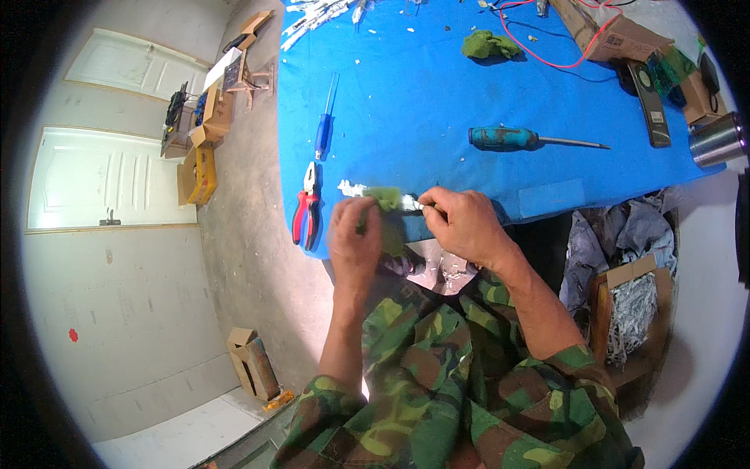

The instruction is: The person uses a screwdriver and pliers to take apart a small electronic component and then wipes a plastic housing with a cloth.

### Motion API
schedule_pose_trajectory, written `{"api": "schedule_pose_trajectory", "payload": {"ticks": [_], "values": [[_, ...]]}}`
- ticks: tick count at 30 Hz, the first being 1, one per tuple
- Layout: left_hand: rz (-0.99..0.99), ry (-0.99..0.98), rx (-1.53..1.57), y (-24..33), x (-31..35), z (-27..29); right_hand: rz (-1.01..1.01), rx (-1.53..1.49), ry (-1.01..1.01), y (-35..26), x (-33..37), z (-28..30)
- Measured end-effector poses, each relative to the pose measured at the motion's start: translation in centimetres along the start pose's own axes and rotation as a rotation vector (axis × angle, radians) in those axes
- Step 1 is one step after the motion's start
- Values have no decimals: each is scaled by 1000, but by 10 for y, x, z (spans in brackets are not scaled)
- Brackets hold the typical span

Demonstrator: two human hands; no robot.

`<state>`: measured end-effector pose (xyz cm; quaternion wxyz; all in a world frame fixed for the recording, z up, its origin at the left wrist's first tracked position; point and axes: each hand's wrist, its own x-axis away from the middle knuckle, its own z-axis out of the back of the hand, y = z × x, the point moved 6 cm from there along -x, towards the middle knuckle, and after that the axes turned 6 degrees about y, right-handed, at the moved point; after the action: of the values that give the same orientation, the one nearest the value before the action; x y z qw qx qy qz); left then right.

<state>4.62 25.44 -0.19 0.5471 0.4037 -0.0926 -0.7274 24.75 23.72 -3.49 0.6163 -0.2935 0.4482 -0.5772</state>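
At the table's near edge, my left hand (355,234) is closed on a green scouring pad (384,198), which is wrapped around a thin strip with a whitish, flaky surface (410,203). The strip's white end sticks out beyond the pad on the left. Its other end is pinched between the thumb and fingers of my right hand (466,223). Beside my left hand lie red-and-black pliers (307,211), and beyond them a screwdriver with a blue handle (323,134). A larger teal-handled screwdriver (506,138) rests farther right. What the strip is, I cannot tell.
A blue cloth covers the table (406,102). Whitish strips (316,19) are piled at the far left, and another green pad (490,45) lies near a red cable (539,59). A steel cup (717,141) stands right; below is a box of silvery scraps (631,313).
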Motion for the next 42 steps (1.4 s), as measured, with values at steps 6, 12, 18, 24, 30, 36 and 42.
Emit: {"api": "schedule_pose_trajectory", "payload": {"ticks": [6, 12, 18, 24, 30, 36, 42], "values": [[111, 63, -14, -22, -7, 15, 12, 26, 21, -1, 2, -2], [-7, 33, 105, 17, 5, 0, -60, 40, 9, -2, 3, 0], [37, 18, 233, 32, 11, -18, -81, 128, -78, -4, 2, -1], [-5, 66, 140, 8, -1, -16, 30, 155, -13, -8, 4, -5], [-14, 181, 59, -12, -12, -5, -32, 165, -51, -8, 4, -3], [79, 187, -17, -32, -14, 4, -34, 131, -9, -9, 4, -4], [68, 122, 63, -4, -5, 8, -60, 113, -7, -8, 3, -3]]}}
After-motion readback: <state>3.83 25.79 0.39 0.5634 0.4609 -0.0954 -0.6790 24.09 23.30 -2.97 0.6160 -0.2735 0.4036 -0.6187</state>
